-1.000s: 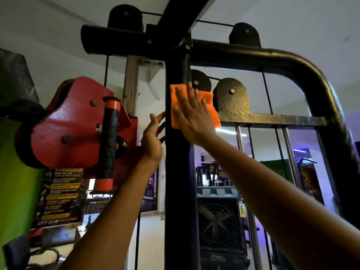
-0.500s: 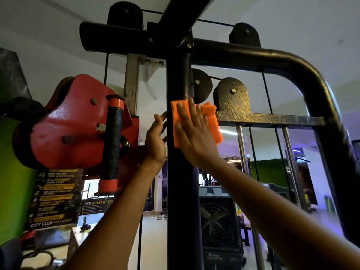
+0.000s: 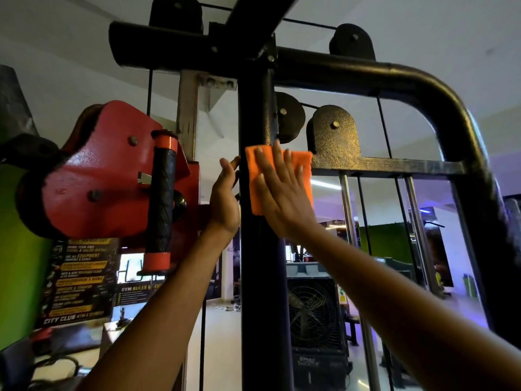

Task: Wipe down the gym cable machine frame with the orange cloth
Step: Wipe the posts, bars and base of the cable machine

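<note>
The right hand (image 3: 282, 193) lies flat with straight, spread fingers on the orange cloth (image 3: 255, 179) and presses it against the black upright post (image 3: 255, 277) of the cable machine frame. The cloth sits on the front of the post and reaches past its right edge, just below the black pulley (image 3: 289, 117) and beside the black bracket plate (image 3: 334, 131). The left hand (image 3: 224, 198) is open too, its fingers straight, and it touches the left side of the same post at nearly the same height. The two hands are apart, with the post between them. To the left of the left hand hangs the red pulley housing (image 3: 98, 170) with a black handle (image 3: 162, 201) that has red ends. A curved black tube (image 3: 423, 80) goes over the top right. Behind the post stands a black fan unit (image 3: 314, 314), and on the left a poster with gym rules (image 3: 76, 280) is on the wall
</note>
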